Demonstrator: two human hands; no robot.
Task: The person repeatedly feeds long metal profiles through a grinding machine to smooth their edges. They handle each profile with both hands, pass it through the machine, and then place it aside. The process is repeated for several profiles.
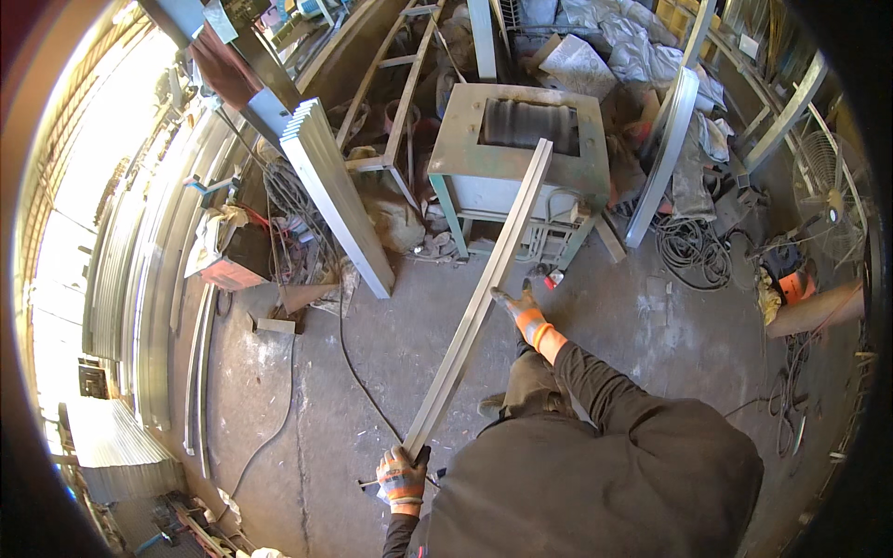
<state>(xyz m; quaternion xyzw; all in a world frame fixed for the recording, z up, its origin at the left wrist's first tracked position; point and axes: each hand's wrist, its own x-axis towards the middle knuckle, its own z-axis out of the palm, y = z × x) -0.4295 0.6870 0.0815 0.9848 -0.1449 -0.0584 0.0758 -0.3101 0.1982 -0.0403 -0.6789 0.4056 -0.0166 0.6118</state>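
Both hands gloved, set apart along one long metal bar. Left hand clamped round the bar's near end. Right hand at the bar's right side, around mid-length, fingertips touching or just beside it; can't tell how firm the hold is. Bar slants over the floor, far end up and to the right, overlapping the top of the green machine; can't tell if it touches. Machine stands on the floor toward its far edge, dark drum in its top opening. Stack of profiles stands tilted left of the machine, post tilted to its right. Coiled cable near the post's foot. Fan toward the floor's far right corner.
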